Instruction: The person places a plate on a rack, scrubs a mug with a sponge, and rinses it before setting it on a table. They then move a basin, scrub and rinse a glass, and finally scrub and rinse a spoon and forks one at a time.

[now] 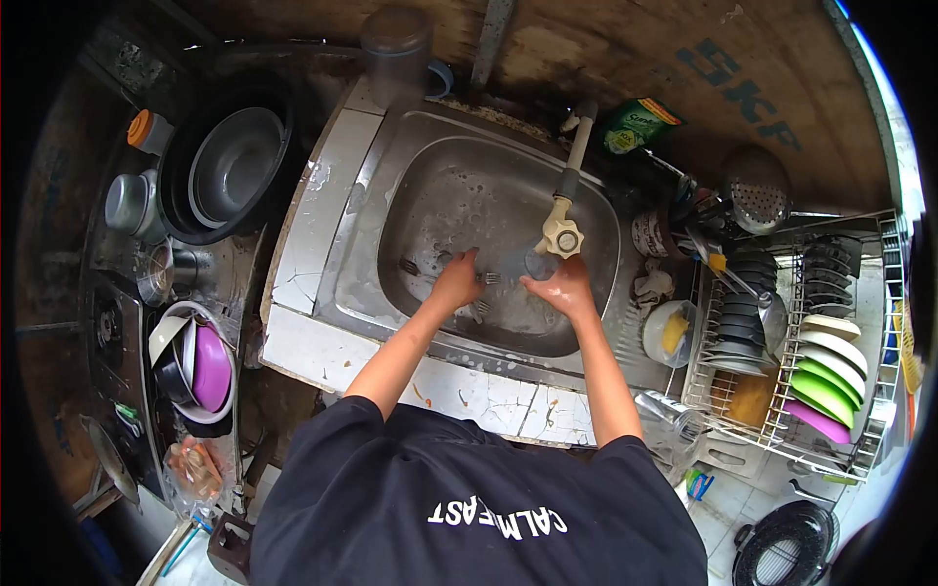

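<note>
Over the metal sink [391, 210], my left hand [457, 283] is closed, with the tines of a fork [491, 278] showing at its right side. More cutlery [479, 310] lies just below that hand on the sink bottom. Under the tap [563, 237], my right hand [565, 287] curls around what looks like a clear glass [539, 262]. Its outline is faint, and the tap hides part of the fingers. Dark spoon-like pieces [408, 267] lie in the basin to the left of my left hand. Suds and water cover the sink bottom.
A wire dish rack [772, 430] with plates and bowls stands on the right. Beside the sink is a bowl [670, 334] with a yellow sponge. A green soap pouch [640, 125] stands behind. On the left are a black basin [176, 186] and a tub [231, 396] of dishes.
</note>
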Tool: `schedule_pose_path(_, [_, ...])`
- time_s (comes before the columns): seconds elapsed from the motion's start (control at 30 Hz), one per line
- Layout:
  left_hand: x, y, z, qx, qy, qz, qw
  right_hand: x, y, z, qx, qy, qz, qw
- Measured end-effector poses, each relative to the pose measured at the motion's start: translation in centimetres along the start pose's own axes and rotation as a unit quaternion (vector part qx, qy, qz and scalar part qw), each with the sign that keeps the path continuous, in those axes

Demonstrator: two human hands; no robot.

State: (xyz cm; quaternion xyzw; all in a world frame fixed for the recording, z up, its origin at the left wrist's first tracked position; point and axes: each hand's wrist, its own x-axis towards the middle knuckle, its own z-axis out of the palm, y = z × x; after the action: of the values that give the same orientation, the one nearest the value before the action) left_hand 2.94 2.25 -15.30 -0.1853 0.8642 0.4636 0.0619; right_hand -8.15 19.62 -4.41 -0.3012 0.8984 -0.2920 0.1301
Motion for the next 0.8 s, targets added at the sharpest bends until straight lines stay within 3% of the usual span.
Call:
schedule_pose_path(0.13, [-0.3, -0.2, -0.1, 0.006, -0.010, 0.008, 1.000, 0.1, 0.0, 0.2, 0.025, 0.019, 0.031, 0.999])
schedule_pose_path(0.2, [-0.4, -0.4, -0.3, 0.009, -0.020, 0.011, 1.000, -0.2, 0.0, 0.5, 0.121, -0.031, 0.085, 0.988])
schedule_pose_path(0.33, [-0.3, -0.5, -0.7, 0.007, -0.061, 0.076, 0.995, 0.4, 1.1, 0.8, 0.095, -0.012, 0.034, 0.995])
schedule_pose_path(0.43, [-0.5, -0.4, -0.8, -0.013, -0.093, 0.056, 0.994, 0.1, 1.6, 1.1, 0.123, -0.026, 0.085, 0.988])
schedule_pose_path(0.5, [-0.5, -0.4, -0.9, -0.024, -0.100, 0.075, 0.992, 0.3, 3.0, 2.0, 0.218, -0.048, 0.143, 0.964])
schedule_pose_path(0.63, [-0.9, 0.1, -2.0, -0.062, -0.175, 0.072, 0.980, 1.0, 3.4, 2.0, 0.136, -0.097, 0.153, 0.974])
schedule_pose_path(0.7, [-1.1, -0.5, -1.8, -0.089, -0.150, 0.083, 0.981, 1.7, 3.6, 2.0, 0.353, -0.184, 0.270, 0.877])
schedule_pose_path(0.73, [-1.2, -0.6, -1.8, -0.115, -0.125, 0.093, 0.981, 1.8, 4.9, 2.7, 0.354, -0.185, 0.268, 0.877])
schedule_pose_path(0.8, [-1.2, -0.6, -1.9, -0.130, -0.085, 0.092, 0.984, 1.8, 6.4, 4.1, 0.462, -0.170, 0.318, 0.811])
